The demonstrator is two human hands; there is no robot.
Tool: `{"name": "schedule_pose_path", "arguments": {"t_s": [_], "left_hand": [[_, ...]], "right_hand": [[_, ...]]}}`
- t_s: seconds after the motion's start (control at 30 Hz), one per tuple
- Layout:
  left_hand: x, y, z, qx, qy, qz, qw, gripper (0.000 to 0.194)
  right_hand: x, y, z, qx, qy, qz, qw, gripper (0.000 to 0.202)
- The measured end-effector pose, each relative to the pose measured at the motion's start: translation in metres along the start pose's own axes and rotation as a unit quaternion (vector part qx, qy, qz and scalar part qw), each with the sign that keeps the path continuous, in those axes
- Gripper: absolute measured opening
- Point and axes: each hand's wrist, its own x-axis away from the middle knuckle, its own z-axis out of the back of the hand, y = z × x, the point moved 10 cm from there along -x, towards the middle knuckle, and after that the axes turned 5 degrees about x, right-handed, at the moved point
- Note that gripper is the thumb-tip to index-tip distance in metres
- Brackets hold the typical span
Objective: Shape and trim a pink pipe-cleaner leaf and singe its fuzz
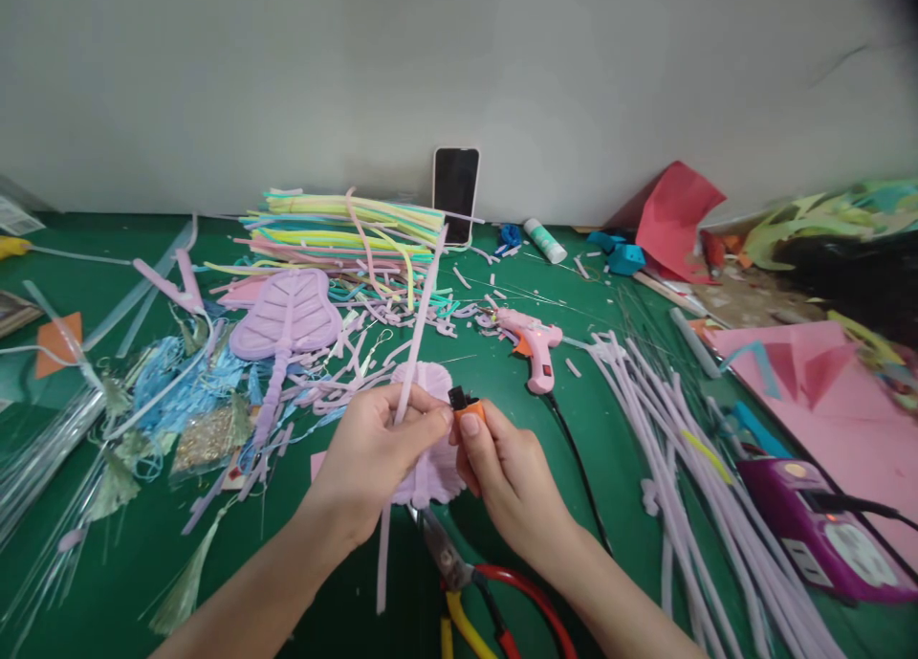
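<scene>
Pinching the lilac strip (422,319) between thumb and fingers, the left hand (373,449) held it over the tabletop (322,621), its long axis steep, the top leaning right and the lower end hanging below the hand. Just right of the strip, an orange lighter (471,413) sat clamped in the grip of the right hand (513,468), its black head near the left fingertips; no flame could be made out. Both forearms angled inward, the hands nearly meeting in front of a ribbed lilac piece (434,477), with pliers (450,556) lying nearer the body.
</scene>
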Motion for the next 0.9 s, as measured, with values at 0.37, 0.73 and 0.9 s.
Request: {"name": "schedule_pose_path", "arguments": {"t_s": [0.37,0.73,0.9], "left_hand": [[0.0055,0.0106,0.0040,-0.053,0.030,-0.045,0.997,0.020],[0.0042,0.0048,0.0067,-0.036,0.047,-0.054,0.997,0.018],[0.0042,0.0055,0.0043,-0.032,0.044,-0.053,0.997,0.017]], "right_hand": [[0.0015,-0.0057,0.0030,0.022,0.011,0.016,1.000,0.032],[0.0014,-0.0039,-0.0003,0.029,0.016,0.020,0.999,0.029],[0.0019,-0.0047,0.0001,0.021,0.013,0.020,1.000,0.030]]}}
